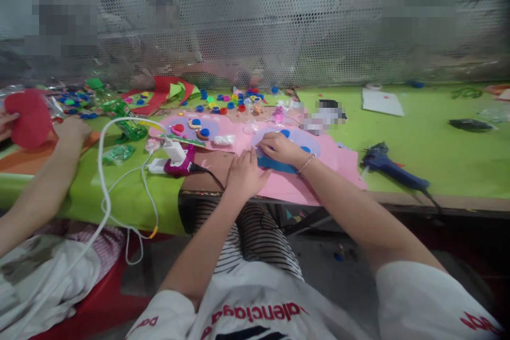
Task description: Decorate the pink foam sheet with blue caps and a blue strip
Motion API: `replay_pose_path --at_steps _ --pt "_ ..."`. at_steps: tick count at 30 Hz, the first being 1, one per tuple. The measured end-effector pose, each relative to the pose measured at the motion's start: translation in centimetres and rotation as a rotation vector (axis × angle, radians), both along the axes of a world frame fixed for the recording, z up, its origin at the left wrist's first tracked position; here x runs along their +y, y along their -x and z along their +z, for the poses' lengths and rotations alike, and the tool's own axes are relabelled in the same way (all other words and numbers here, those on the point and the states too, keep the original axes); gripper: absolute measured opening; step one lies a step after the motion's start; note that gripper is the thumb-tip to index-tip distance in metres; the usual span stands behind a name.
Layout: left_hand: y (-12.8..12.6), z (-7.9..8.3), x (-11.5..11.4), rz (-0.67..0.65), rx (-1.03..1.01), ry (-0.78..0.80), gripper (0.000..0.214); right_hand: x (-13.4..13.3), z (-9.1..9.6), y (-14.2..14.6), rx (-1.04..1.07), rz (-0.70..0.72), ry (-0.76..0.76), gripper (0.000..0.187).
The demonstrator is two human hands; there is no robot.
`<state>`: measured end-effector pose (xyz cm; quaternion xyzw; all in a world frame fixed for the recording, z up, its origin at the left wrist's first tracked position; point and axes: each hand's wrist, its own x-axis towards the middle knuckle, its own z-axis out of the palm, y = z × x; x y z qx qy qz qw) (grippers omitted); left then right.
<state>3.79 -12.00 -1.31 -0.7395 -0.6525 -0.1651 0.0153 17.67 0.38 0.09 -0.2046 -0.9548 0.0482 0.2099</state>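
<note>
My left hand [245, 172] lies on the pink foam sheet [338, 162] at the table's near edge, fingers together and pressing down beside a blue foam piece [277, 166]. My right hand [279, 147] rests just beyond it, fingers curled over the blue piece and the edge of a lilac foam disc [306, 141] with blue dots. What the right fingers pinch is hidden. A thin bracelet circles my right wrist.
A blue glue gun [388, 166] lies right of the sheet on the green table [438, 143]. A white power strip [171, 156] and cable [103, 180] lie to the left. Several coloured bottle caps [231, 102] sit at the back. A neighbour's hand [74, 130] holds a red foam heart [30, 117].
</note>
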Motion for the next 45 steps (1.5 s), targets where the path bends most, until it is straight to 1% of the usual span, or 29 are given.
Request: replay_pose_path --at_steps 5,9,14,18,21,25,27,31,34,37,41,45 --pt "0.1 -0.2 0.0 -0.014 0.007 -0.006 0.076 -0.3 0.2 0.0 -0.014 -0.019 -0.003 0.036" --pt "0.2 -0.4 0.2 -0.013 -0.003 -0.001 0.073 -0.6 0.5 0.4 -0.057 -0.022 -0.045 0.034" --pt "0.4 -0.1 0.1 -0.015 0.001 0.023 0.068 -0.8 0.9 0.8 -0.077 -0.056 -0.095 0.031" --pt "0.3 0.3 -0.3 -0.010 0.018 0.028 0.065 -1.0 1.5 0.8 -0.032 -0.102 -0.080 0.033" --pt "0.2 0.5 -0.4 0.003 0.033 0.061 0.064 -1.5 2.1 1.1 -0.005 -0.113 -0.054 0.033" --pt "0.1 0.5 -0.4 0.084 -0.004 0.071 0.074 -2.6 2.4 1.6 0.004 -0.082 -0.050 0.032" --pt "0.2 0.6 -0.3 0.119 -0.042 0.082 0.079 -2.8 2.5 1.7 0.012 -0.090 -0.038 0.031" --pt "0.5 0.8 -0.2 0.114 -0.077 0.123 0.082 -2.7 2.2 1.8 0.038 -0.196 0.005 0.034" --pt "0.7 1.0 -0.1 0.131 -0.062 0.164 0.084 -2.9 2.0 1.8 -0.090 -0.277 0.023 0.034" --pt "0.8 0.9 0.1 0.154 -0.018 0.182 0.079 -3.6 1.9 1.9 -0.216 -0.303 0.006 0.030" --pt "1.0 0.4 0.3 0.164 0.025 0.157 0.077 -4.6 1.7 2.1 -0.250 -0.283 -0.042 0.033" --pt "1.1 0.1 0.3 0.181 0.030 0.146 0.074 -4.8 1.2 1.9 -0.276 -0.227 -0.046 0.033"
